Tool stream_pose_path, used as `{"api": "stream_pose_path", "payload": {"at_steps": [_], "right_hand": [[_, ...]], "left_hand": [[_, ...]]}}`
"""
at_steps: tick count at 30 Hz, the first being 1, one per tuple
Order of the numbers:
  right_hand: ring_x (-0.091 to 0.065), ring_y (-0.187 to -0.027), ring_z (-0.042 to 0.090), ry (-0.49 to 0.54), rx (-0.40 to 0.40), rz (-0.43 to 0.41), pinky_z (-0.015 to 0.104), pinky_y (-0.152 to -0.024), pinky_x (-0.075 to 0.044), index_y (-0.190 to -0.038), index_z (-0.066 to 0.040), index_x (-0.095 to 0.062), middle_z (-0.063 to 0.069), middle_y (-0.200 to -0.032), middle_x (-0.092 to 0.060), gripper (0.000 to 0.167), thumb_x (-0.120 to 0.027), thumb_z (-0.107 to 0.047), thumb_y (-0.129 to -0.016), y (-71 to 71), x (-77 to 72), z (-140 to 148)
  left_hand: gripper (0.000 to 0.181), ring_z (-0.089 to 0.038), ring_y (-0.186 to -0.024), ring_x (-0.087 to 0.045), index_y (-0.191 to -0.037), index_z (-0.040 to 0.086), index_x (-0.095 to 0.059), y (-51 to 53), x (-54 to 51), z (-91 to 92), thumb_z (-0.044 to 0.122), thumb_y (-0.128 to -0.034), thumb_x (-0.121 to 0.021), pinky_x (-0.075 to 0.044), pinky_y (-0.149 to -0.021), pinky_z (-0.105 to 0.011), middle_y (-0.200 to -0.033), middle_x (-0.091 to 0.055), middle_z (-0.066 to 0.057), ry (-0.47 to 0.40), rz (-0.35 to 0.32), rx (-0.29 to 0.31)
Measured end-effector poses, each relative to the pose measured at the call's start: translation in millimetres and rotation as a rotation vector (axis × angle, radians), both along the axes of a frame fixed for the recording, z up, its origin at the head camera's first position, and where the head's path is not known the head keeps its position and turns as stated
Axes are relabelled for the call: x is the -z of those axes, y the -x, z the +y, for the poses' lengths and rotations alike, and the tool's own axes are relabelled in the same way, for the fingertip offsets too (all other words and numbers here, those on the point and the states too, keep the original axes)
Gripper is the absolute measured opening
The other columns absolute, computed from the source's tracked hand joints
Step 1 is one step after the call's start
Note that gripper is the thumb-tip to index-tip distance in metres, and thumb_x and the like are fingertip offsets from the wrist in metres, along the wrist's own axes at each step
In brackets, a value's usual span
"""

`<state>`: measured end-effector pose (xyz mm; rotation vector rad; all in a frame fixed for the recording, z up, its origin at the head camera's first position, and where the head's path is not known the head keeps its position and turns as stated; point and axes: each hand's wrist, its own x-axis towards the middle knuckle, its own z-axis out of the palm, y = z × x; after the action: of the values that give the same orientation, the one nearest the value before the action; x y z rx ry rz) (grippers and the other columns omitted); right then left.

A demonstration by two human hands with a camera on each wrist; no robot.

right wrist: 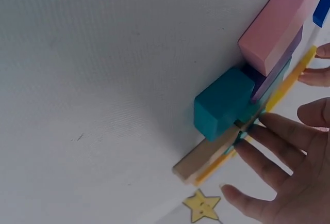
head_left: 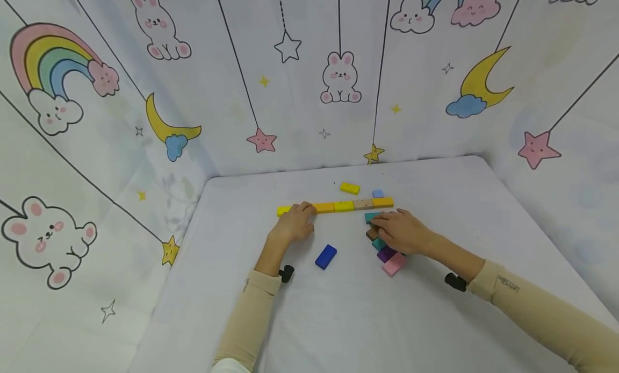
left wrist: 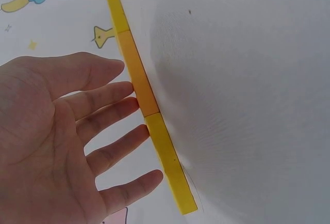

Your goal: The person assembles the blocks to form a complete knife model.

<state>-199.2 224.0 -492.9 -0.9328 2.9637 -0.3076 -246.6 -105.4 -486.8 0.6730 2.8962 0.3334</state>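
Observation:
My left hand (head_left: 293,223) lies at the left part of a straight row of yellow, orange and wood-toned blocks (head_left: 324,208). In the left wrist view its fingers are extended, with fingertips against the side of an orange block (left wrist: 138,74) and a yellow block (left wrist: 170,164). To the right, my right hand (head_left: 403,230) reaches over a cluster of blocks, its fingers fairly straight in the right wrist view. Its fingertips touch or nearly touch a brown block (right wrist: 206,154) and teal pieces beside it. A pink block (head_left: 395,264) and a purple block (head_left: 386,254) lie nearer me, partly overlapping in view.
A dark blue block (head_left: 326,256) lies between the hands. Behind the row are a yellow block (head_left: 350,188) and a small light blue block (head_left: 378,193). The white table (head_left: 217,308) meets a cartoon-printed cloth wall (head_left: 304,104) at the back.

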Motion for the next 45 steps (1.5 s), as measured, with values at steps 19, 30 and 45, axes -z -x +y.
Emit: {"api": "stream_pose_path", "payload": {"at_steps": [19, 30, 45], "right_hand": [[-0.056, -0.136, 0.037, 0.001, -0.048, -0.053, 0.069, -0.115, -0.034, -0.142, -0.003, -0.063, 0.013, -0.146, -0.062, 0.04, -0.051, -0.018, -0.106, 3.6, -4.5, -24], [-0.057, -0.135, 0.039, 0.0, -0.086, -0.065, 0.071, -0.113, -0.035, -0.142, -0.002, -0.063, 0.014, -0.145, -0.063, 0.04, -0.053, -0.015, -0.105, 3.7, -9.0, -35], [-0.056, -0.136, 0.039, -0.032, -0.12, -0.093, 0.064, -0.112, -0.041, -0.143, -0.001, -0.062, 0.015, -0.146, -0.062, 0.041, -0.054, -0.017, -0.106, 6.6, -17.9, -46]], "left_hand": [[0.047, -0.031, -0.141, -0.047, -0.148, 0.009, -0.057, -1.0, -4.9, -0.4, 0.018, -0.102, -0.061, -0.043, -0.117, -0.046, -0.156, -0.049, -0.009, 0.008, 0.009, 0.005], [0.046, -0.03, -0.143, -0.046, -0.147, 0.01, -0.057, -0.2, -4.9, -0.5, 0.018, -0.1025, -0.063, -0.045, -0.115, -0.046, -0.156, -0.049, -0.007, 0.007, 0.006, 0.001], [0.046, -0.03, -0.144, -0.045, -0.148, 0.01, -0.057, -0.7, -4.9, -0.2, 0.017, -0.1022, -0.062, -0.042, -0.117, -0.046, -0.156, -0.049, -0.008, -0.003, -0.006, -0.008]]}}
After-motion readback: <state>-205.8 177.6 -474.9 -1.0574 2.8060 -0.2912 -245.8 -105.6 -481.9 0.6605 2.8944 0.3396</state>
